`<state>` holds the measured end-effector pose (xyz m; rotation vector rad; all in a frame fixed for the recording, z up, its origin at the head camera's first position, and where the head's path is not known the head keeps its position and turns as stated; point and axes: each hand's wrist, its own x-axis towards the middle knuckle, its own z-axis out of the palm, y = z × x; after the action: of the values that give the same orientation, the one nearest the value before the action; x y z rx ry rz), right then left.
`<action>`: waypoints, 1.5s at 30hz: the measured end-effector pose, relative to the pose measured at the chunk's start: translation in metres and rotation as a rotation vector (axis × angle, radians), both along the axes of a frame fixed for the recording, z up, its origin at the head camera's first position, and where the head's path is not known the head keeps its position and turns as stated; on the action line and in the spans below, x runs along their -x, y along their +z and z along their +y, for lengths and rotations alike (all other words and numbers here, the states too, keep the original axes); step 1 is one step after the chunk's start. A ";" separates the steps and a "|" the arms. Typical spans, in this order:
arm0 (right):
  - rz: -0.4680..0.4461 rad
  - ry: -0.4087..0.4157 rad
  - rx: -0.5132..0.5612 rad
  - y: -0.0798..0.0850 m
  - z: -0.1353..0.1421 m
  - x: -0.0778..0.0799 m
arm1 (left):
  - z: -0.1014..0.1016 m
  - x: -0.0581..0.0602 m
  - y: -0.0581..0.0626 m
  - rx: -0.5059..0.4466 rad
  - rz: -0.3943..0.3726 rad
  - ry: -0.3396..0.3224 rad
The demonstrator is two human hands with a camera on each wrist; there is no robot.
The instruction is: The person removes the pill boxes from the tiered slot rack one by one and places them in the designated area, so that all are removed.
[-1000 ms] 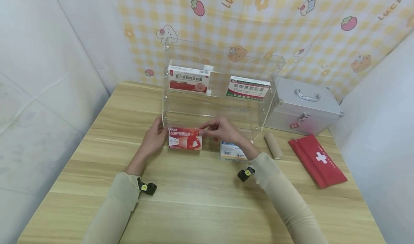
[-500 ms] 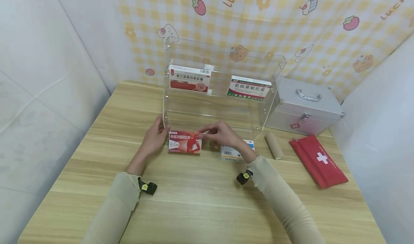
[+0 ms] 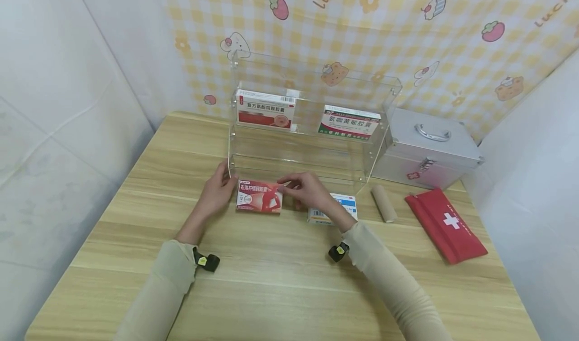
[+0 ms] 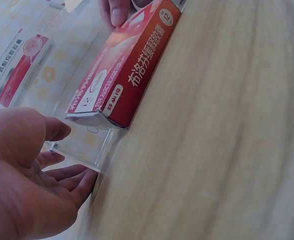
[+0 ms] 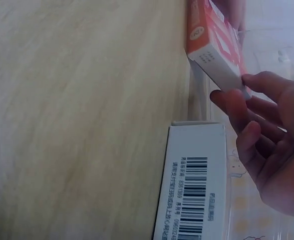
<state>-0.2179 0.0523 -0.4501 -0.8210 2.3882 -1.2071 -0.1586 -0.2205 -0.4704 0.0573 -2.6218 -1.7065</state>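
A red medicine box [image 3: 259, 197] lies at the front left of the clear acrylic stand [image 3: 298, 165], its printed front facing up towards me. My right hand [image 3: 306, 189] pinches its right end; in the right wrist view the thumb is on the edge of the box [image 5: 222, 55], with the index finger beneath. By the stand's lower left corner is my left hand [image 3: 218, 190]. Its loosely bent fingers [image 4: 81, 185] are right at the side panel, and the thumb is apart from the box [image 4: 121, 70] in the left wrist view.
Two medicine boxes, one red-and-white [image 3: 265, 110] and one green-and-red [image 3: 349, 123], stand on the upper shelf. A blue-and-white box [image 3: 346, 204] lies under my right wrist. To the right are a tan roll [image 3: 383, 204], a red first-aid pouch [image 3: 447, 225] and a silver case [image 3: 427, 147].
The red box has shifted slightly towards me over the second, still in my right hand's pinch. My right wrist has moved a little left and nearer. The left hand stays put.
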 end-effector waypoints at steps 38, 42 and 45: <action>0.205 0.009 -0.128 -0.010 -0.008 -0.001 | -0.001 0.001 -0.001 0.007 0.008 -0.011; 0.192 0.004 -0.135 -0.010 -0.008 -0.001 | -0.001 0.000 -0.001 0.011 0.005 -0.012; 0.187 -0.002 -0.138 -0.010 -0.009 -0.002 | -0.001 0.000 -0.002 0.012 0.006 -0.006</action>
<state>-0.2160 0.0437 -0.4601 -0.9226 2.5874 -0.9921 -0.1589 -0.2215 -0.4720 0.0442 -2.6310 -1.6896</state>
